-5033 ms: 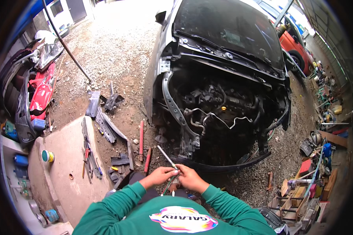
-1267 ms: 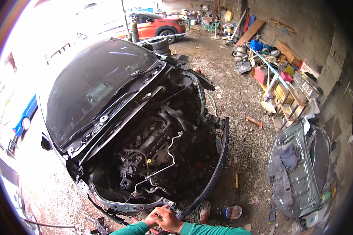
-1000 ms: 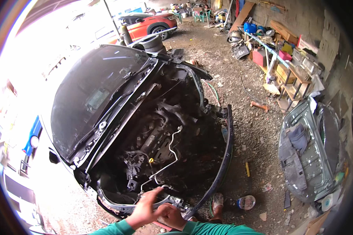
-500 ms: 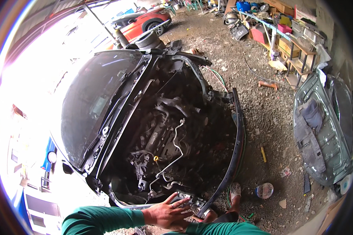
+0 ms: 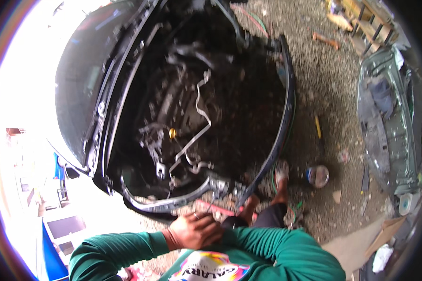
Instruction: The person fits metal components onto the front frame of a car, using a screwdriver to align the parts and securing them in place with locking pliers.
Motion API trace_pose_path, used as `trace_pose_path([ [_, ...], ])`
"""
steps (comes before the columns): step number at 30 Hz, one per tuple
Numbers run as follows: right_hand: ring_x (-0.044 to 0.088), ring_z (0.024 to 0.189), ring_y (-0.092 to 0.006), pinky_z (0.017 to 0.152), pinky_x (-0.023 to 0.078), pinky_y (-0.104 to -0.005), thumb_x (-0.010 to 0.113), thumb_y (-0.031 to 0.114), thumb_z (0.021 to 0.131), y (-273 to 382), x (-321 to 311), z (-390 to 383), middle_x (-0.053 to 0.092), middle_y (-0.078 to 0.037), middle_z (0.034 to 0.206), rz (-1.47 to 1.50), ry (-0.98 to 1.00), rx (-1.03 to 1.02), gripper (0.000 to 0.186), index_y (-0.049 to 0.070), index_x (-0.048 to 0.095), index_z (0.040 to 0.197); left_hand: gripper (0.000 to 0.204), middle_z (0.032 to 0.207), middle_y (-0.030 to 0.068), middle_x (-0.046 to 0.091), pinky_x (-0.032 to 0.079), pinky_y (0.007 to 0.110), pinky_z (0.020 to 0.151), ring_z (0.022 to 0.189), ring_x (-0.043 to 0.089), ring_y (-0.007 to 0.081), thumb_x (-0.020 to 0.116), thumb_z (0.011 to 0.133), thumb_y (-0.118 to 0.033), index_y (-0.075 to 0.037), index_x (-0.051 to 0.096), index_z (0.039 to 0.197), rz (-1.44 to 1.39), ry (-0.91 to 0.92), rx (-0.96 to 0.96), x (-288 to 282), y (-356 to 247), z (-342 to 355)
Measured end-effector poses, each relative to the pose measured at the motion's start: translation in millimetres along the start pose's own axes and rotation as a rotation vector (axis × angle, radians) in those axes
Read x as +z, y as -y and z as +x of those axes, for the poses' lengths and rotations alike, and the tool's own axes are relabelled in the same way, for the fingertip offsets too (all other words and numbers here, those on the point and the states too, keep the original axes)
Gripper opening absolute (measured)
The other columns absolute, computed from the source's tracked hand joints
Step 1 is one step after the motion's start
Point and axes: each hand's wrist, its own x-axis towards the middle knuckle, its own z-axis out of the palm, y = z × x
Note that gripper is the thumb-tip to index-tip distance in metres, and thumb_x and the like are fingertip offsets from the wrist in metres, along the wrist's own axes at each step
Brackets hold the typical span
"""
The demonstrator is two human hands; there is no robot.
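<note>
My left hand [image 5: 194,230], with a ring on one finger, is drawn in before my torso, its fingers bent and pressed together where the right green sleeve [image 5: 262,241] ends. Under it my right hand is hidden; I cannot make out its fingers. No tool shows at either hand. Just beyond lies the front of a dark car with an open engine bay [image 5: 192,107]. A bent metal pipe [image 5: 199,131] runs across the engine, beside a yellow ring-shaped cap [image 5: 172,133]. The curved black front bar [image 5: 286,103] arcs along the right side.
A yellow-handled hammer [image 5: 318,126], a clear-topped tub [image 5: 318,176] and a rusty bar [image 5: 326,40] lie on gravel [image 5: 309,89]. A green car panel [image 5: 398,140] with grey cloth leans at right. My feet [image 5: 281,173] stand by the bar's near end. The windshield [image 5: 86,70] is far left.
The view has tipped down toward my body, so the car sits higher in it. My left hand's spread fingers have bent together, drawn in at the right sleeve's end.
</note>
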Motion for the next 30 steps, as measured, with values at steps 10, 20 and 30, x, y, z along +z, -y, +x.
trace_pose_path([
  [10, 0.07, 0.095, -0.0342, 0.089, 0.055, -0.0489, 0.066, 0.024, 0.085, 37, 18, -32, 0.072, -0.014, 0.096, 0.022, -0.128, 0.027, 0.025, 0.002, 0.066, 0.097, 0.017, 0.1, 0.0163, 0.077, 0.061, 0.043, 0.08, 0.091, 0.076, 0.0359, 0.072, 0.09, -0.01, -0.002, 0.075, 0.104, -0.082, -0.32, -0.581, 20, -6, 7],
  [20, 0.074, 0.095, -0.038, 0.087, 0.06, -0.049, 0.076, 0.026, 0.086, 42, -16, 25, 0.075, -0.017, 0.099, 0.004, 0.339, 0.073, 0.027, 0.005, 0.071, 0.102, 0.025, 0.086, 0.0209, 0.066, 0.052, 0.05, 0.072, 0.082, 0.066, 0.046, 0.057, 0.108, -0.019, -0.002, 0.067, 0.092, -0.075, -0.526, -0.982, 25, -8, 5],
  [30, 0.046, 0.151, -0.0315, 0.127, 0.037, -0.0474, 0.068, 0.027, 0.103, 47, 54, -43, 0.051, -0.021, 0.155, 0.448, -0.236, 0.174, 0.056, 0.003, 0.054, 0.152, 0.072, 0.144, 0.0087, 0.065, 0.021, 0.067, 0.131, 0.152, 0.047, 0.0335, 0.078, 0.087, -0.055, -0.018, 0.067, 0.148, 0.161, 0.117, -0.212, -13, 9, 21],
])
